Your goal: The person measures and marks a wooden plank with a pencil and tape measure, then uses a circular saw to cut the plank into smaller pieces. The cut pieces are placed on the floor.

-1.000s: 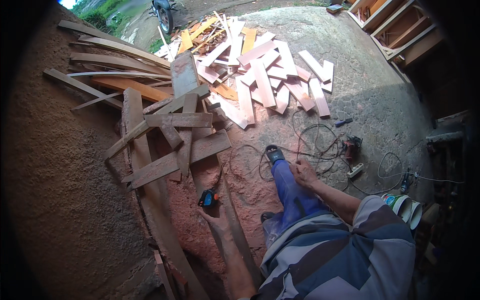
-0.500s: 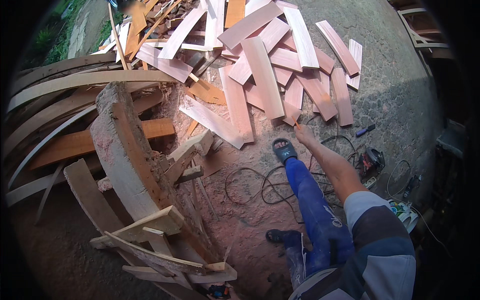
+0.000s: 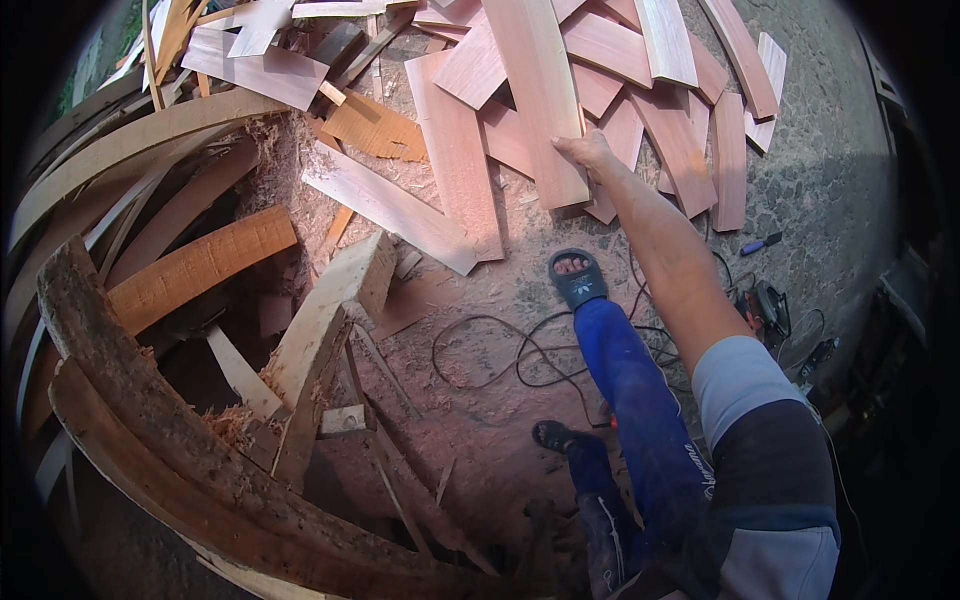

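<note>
1. Nearest, at lower left, a long rough timber [image 3: 120,345] crosses the view. The left grip is out of view, so I cannot tell its state.
2. Past it, on the dusty floor [image 3: 480,405], lie loops of dark cord [image 3: 480,317], with a sandal [image 3: 577,277] beside them.
3. Beyond the sandal, the right grip [image 3: 590,158] reaches the right edge of a pale pink plank [image 3: 540,90], near its closer end. The thumb lies over the top face; the other fingers are partly hidden, so I cannot tell whether they clasp the wood.
4. The plank lies on top of the loose pile, its near end towards the sandal and its far end cut off by the view's upper edge. It looks stiff and fairly light, hard to break, with a dry face that should hardly slip.
5. The near end offers a good hold, thumb above and fingers below; balance would be better around mid-length. Edges may splinter.
6. Farther out, other boards [image 3: 745,55] overlap at angles and could slide if the pile is disturbed.
</note>
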Demonstrator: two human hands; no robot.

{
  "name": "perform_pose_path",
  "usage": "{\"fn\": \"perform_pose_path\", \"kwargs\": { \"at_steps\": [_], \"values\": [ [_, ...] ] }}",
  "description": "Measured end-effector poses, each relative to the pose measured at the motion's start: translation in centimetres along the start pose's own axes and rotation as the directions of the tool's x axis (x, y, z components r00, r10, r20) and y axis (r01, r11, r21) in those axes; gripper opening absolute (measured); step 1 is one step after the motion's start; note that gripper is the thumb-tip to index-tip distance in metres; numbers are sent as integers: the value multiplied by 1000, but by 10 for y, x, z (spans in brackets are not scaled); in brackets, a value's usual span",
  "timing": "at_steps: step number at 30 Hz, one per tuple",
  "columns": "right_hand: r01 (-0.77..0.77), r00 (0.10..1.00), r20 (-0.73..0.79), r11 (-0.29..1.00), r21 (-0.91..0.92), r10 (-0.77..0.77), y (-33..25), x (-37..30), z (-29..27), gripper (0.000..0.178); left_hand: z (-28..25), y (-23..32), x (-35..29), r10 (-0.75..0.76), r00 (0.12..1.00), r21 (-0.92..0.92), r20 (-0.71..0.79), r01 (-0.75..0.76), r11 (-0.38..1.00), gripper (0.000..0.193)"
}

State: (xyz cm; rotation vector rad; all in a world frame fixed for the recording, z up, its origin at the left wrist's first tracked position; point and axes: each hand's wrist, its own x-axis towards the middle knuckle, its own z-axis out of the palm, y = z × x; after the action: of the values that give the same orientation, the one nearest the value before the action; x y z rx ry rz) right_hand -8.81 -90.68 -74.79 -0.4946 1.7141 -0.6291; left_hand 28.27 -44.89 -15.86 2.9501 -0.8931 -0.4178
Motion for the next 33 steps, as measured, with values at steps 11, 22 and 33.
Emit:
{"fn": "perform_pose_path", "kwargs": {
  "at_steps": [11,22,33],
  "values": [
    [23,984,175,999,29,-28,-131,-180,-23,47,-14,-62,-35,-25,999,-258,-20,19,966,50],
    [219,845,465,964,148,-263,-205,-592,-123,46,-10,-160,-123,-481,870,-440,104,475,762,116],
    [932,104,961,361,-5,-256,-180,-913,-15,39,-68,-237,-280,-265,950,-871,-167,-16,491,45]
  ]
}}
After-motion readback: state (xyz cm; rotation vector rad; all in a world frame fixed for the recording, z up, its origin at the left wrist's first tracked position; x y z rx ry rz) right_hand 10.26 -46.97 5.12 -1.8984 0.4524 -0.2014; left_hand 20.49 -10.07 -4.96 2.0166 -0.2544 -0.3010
